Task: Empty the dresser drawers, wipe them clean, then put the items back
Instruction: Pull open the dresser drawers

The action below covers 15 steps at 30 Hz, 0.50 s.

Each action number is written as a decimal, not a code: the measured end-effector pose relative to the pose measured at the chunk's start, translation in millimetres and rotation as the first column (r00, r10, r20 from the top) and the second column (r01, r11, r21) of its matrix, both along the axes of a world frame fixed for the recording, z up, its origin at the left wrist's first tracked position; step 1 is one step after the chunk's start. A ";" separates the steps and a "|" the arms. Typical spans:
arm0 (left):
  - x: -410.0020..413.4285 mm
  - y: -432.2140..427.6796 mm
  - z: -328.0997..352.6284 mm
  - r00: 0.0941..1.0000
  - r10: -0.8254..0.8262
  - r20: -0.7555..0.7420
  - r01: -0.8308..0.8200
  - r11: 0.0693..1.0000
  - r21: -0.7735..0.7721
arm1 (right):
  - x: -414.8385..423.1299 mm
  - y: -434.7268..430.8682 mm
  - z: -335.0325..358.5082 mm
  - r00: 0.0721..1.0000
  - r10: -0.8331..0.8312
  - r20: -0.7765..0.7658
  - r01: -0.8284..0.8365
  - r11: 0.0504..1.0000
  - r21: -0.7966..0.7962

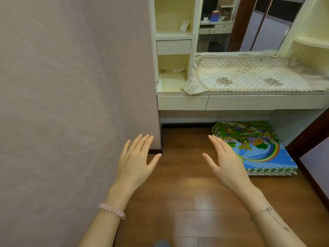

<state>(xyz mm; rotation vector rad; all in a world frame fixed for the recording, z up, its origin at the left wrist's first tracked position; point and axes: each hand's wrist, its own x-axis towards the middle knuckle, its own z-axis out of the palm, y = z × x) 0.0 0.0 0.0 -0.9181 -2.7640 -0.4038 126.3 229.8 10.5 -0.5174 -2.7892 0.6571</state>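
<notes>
The cream-white wooden dresser (194,41) stands against the far wall, and its drawers are all pushed in. A narrow drawer (182,102) and a wide drawer (267,102) sit side by side under the front edge of the top, and a small drawer (174,47) sits in the left shelf tower. The open cubby above that small drawer (170,15) holds a crumpled white paper (185,25); the cubby below it (169,81) holds a white scrap (178,70) at its back edge. A quilted lace cover (249,75) lies over the top, its left corner hanging off the front edge. A stack of colourful foam puzzle mats (254,148) lies under the dresser. The left hand (137,163) and the right hand (226,161) are held out over the wooden floor (187,202), fingers straight and spread, gripping nothing.
</notes>
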 end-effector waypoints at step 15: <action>-145.9 84.3 -13.8 0.999 -0.032 -0.010 0.032 0.999 -0.018 | -143.4 75.0 -16.6 0.999 -0.020 0.041 0.019 0.999 0.026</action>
